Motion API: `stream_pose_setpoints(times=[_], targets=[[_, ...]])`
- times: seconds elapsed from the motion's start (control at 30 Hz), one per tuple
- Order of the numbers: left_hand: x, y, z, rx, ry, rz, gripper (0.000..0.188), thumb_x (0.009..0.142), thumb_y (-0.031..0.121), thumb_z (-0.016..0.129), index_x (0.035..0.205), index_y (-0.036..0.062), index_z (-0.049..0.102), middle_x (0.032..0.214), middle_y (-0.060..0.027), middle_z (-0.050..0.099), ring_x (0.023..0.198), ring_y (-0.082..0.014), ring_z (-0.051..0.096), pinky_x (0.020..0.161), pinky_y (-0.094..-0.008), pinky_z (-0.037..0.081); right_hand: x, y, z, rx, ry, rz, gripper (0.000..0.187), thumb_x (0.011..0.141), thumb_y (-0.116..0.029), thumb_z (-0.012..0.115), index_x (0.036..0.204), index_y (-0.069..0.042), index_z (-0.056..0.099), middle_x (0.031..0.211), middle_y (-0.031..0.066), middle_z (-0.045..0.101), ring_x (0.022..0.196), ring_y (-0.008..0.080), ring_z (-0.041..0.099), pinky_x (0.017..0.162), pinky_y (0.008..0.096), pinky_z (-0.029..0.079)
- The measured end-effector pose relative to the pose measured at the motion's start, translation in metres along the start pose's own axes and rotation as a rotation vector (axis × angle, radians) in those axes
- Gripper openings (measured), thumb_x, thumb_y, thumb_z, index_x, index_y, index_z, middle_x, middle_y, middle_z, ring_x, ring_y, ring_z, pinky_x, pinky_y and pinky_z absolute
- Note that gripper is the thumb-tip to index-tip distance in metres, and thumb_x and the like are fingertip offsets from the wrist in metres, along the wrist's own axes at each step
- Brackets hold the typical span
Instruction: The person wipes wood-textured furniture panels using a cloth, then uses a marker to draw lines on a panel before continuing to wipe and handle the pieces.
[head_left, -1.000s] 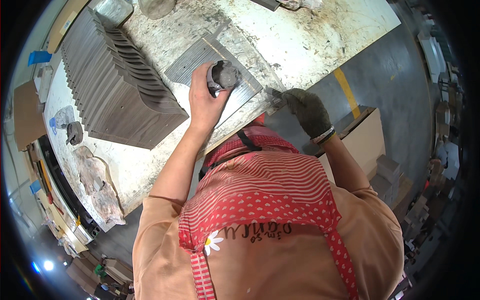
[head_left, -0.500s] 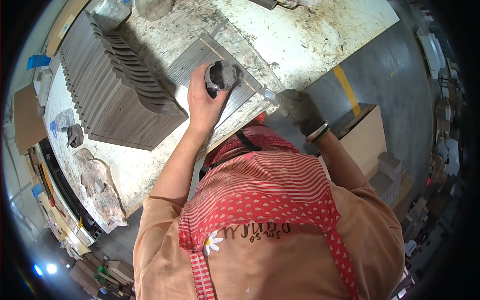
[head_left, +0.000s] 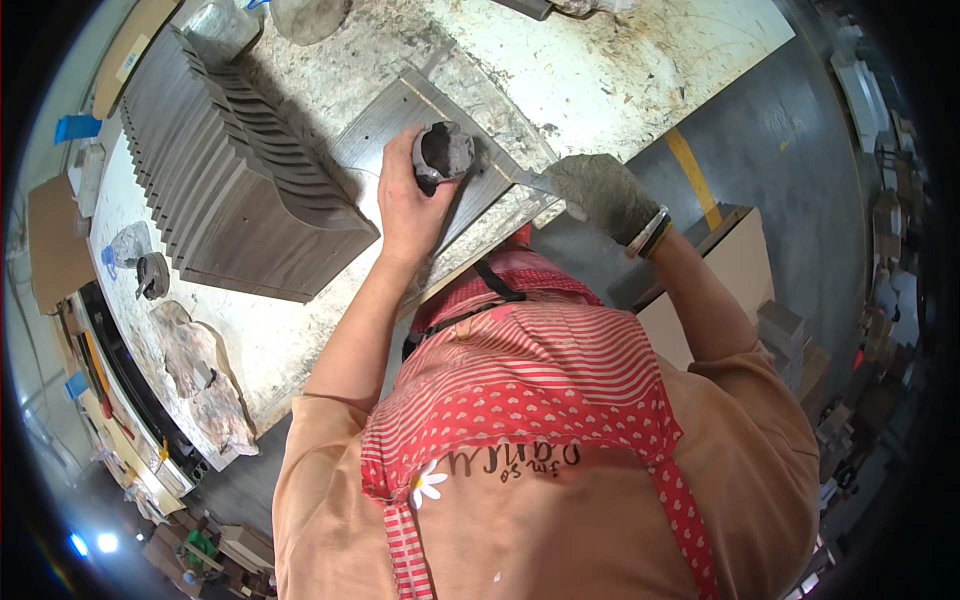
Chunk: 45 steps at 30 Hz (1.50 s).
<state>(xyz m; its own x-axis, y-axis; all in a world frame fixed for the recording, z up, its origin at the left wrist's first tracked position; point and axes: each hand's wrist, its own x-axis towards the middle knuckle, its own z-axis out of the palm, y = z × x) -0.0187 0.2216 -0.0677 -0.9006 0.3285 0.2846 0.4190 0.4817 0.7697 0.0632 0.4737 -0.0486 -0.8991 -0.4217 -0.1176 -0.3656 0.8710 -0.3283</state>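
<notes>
Grey wood grain covers the flat panel (head_left: 375, 125), which lies on the stained, pale workbench (head_left: 620, 80). Above the panel, the person's bare left hand (head_left: 408, 200) grips a grey-smeared, open-mouthed cup (head_left: 457, 152), fingers and thumb curled about its side; whether the cup's base touches the panel cannot be told. At the panel's right corner is the tip of a flat metal blade (head_left: 536, 182), its contact there unclear. The right hand (head_left: 603, 198), in a dark, dirty glove, is closed around the blade's other end, just right of the panel. A stack of wavy-edged boards (head_left: 235, 190) stands left of the panel, and a cardboard box (head_left: 712, 292) sits beyond the gloved hand, lower right of the panel.
</notes>
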Motion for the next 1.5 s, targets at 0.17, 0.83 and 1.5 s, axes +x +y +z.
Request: stream_pose_setpoints(times=[0.17, 0.83, 1.5], targets=[[0.000, 0.000, 0.001, -0.012, 0.016, 0.016, 0.064, 0.071, 0.007, 0.076, 0.127, 0.0024, 0.047, 0.117, -0.0170, 0.056, 0.106, -0.0326, 0.058, 0.091, -0.0375, 0.046, -0.009, 0.003, -0.012, 0.051, 0.082, -0.099, 0.045, 0.077, -0.010, 0.059, 0.121, -0.013, 0.060, 0.107, 0.0100, 0.064, 0.098, 0.0275, 0.061, 0.086, 0.0395, 0.050], [0.002, 0.004, -0.001, -0.013, 0.003, 0.009, 0.063, 0.069, 0.006, 0.077, 0.125, 0.0011, 0.048, 0.117, -0.0173, 0.056, 0.106, -0.0338, 0.058, 0.092, -0.0379, 0.045, -0.001, -0.011, -0.022, 0.137, 0.083, 0.033, 0.041, 0.087, -0.013, 0.054, 0.127, -0.020, 0.059, 0.096, 0.0082, 0.066, 0.086, 0.0267, 0.064, 0.075, 0.0376, 0.052], [0.001, 0.005, -0.001, -0.001, -0.015, -0.005, 0.065, 0.070, 0.009, 0.079, 0.126, 0.0012, 0.047, 0.118, -0.0177, 0.057, 0.107, -0.0344, 0.058, 0.092, -0.0388, 0.046, -0.023, -0.044, 0.027, 0.600, 0.478, 0.532, 0.016, 0.090, -0.009, 0.054, 0.102, 0.000, 0.062, 0.090, 0.0148, 0.064, 0.082, 0.0315, 0.062, 0.072, 0.0395, 0.051]])
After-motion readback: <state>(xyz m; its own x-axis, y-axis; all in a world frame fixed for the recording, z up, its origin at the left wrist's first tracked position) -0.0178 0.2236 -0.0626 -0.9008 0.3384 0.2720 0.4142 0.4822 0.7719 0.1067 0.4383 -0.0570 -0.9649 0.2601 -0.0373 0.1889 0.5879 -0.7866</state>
